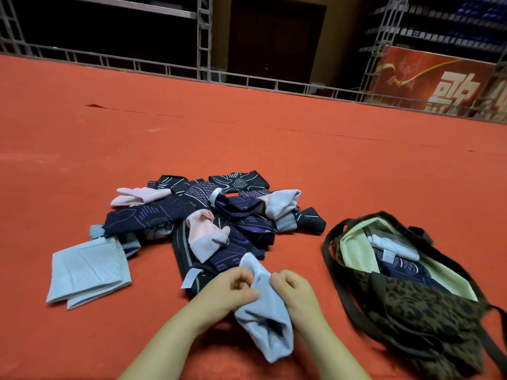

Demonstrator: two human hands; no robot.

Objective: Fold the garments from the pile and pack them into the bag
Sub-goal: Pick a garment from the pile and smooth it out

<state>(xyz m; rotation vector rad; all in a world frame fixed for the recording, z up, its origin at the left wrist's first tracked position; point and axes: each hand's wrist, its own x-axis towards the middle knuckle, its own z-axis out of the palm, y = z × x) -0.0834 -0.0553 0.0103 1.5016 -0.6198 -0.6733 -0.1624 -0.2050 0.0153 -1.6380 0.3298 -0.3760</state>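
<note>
A light blue garment (264, 319) hangs between my hands in front of me. My left hand (233, 289) pinches its left side and my right hand (293, 289) grips its right side, fingers curled. Beyond them lies the pile (219, 218) of dark navy patterned, pink and pale garments on the red carpet. To the right a leopard-print bag (411, 305) lies open, with a pale green lining and folded garments (395, 253) inside.
A folded light blue cloth (87, 270) lies apart at the left of the pile. Red carpet (247, 133) stretches far ahead to a metal truss railing (203, 69). A red banner (439, 80) stands at the back right.
</note>
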